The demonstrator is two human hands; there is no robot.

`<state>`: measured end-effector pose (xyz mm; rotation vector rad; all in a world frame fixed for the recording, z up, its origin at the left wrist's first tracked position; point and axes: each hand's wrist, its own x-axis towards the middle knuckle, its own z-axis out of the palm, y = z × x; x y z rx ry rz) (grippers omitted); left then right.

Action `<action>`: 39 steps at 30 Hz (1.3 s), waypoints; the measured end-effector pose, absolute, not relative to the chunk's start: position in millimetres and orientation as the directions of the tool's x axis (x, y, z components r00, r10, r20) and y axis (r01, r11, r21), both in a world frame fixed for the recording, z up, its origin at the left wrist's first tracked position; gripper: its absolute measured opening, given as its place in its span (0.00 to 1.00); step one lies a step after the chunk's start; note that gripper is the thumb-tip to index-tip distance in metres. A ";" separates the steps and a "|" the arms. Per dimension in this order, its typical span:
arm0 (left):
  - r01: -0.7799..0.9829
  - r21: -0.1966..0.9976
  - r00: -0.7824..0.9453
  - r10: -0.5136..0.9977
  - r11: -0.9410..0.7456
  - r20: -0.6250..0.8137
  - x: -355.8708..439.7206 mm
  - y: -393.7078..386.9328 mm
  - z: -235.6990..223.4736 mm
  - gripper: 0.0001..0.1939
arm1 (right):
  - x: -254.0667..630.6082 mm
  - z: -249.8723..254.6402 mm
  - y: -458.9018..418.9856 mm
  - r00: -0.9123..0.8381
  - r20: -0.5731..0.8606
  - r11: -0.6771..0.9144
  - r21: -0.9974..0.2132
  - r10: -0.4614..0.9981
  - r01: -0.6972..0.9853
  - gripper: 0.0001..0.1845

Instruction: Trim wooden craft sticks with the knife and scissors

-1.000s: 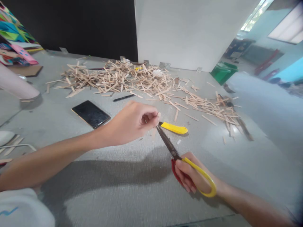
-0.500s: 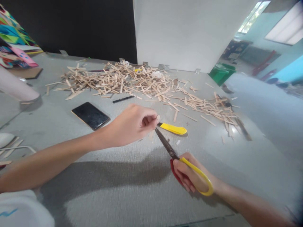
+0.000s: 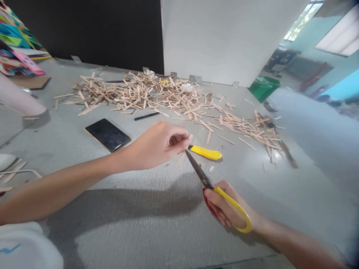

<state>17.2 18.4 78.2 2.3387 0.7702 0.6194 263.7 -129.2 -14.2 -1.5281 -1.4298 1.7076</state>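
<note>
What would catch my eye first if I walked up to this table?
Probably the scissors with yellow and red handles, held in the right hand, their blades pointing up toward the left hand's pinched fingers. Behind the hands, a messy heap of thin wooden sticks spreads along the foot of a black-and-white upright panel. A bright yellow cutter lies just beyond the scissor blades.

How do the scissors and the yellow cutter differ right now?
The scissors are held in the right hand, while the cutter lies on the table. The scissors have a red and a yellow handle; the cutter's is yellow only. The scissors look longer than the cutter. Both have yellow on them.
</note>
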 end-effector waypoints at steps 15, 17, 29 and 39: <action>0.399 0.688 0.797 0.600 -0.606 0.067 15.6 20.8 69.8 0.16 | 260.5 -6.7 -121.1 -0.269 -0.450 -0.392 -0.887 0.852 0.243 0.38; 0.413 0.669 0.796 0.601 -0.618 0.065 15.6 21.1 70.2 0.16 | 260.9 -6.5 -120.3 -0.276 -0.455 -0.395 -0.885 0.847 0.245 0.38; 0.470 0.545 0.778 0.617 -0.694 0.114 15.0 17.1 71.2 0.12 | 261.9 -9.7 -123.7 -0.249 -0.436 -0.372 -0.889 0.865 0.268 0.43; 0.557 0.200 0.789 0.588 -0.806 0.176 16.1 15.4 60.8 0.27 | 266.8 -25.8 -125.9 -0.585 -0.379 -0.589 -0.778 0.717 -0.218 0.38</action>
